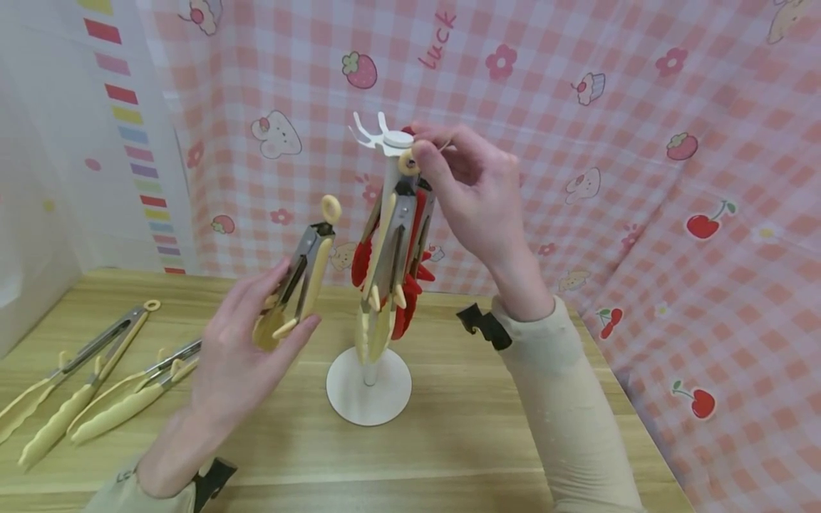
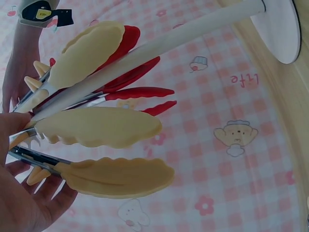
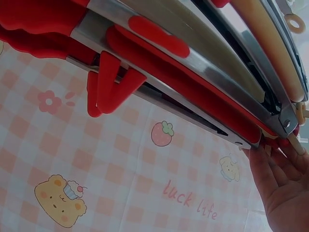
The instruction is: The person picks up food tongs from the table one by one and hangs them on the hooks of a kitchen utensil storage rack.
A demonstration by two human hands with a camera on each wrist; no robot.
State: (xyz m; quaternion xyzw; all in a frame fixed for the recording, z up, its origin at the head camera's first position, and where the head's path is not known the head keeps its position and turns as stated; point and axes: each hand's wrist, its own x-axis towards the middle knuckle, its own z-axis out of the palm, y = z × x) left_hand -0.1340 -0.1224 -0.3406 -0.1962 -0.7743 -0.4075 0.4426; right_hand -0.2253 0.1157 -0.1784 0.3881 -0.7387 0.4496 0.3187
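Note:
My left hand (image 1: 234, 342) grips a pair of yellow-tipped tongs (image 1: 308, 274) between thumb and fingers, ring end up, left of a white stand (image 1: 343, 395). In the left wrist view, the scalloped tips of the tongs (image 2: 120, 179) point away from that hand. At the top of the stand, my right hand (image 1: 481, 192) pinches the ring end of another pair of yellow tongs (image 1: 393, 242), which hangs along the pole with tips down. Red tongs (image 1: 407, 313) hang behind it, larger in the right wrist view, their red handles (image 3: 183, 92) running towards my right fingers.
Two more pairs of yellow tongs, one pair (image 1: 105, 356) farther left and another pair (image 1: 137, 395) beside my left hand, lie on the wooden table (image 1: 462, 442). White hooks (image 1: 368, 135) stick out left of the stand's top. A pink checked cloth (image 1: 545, 92) hangs behind.

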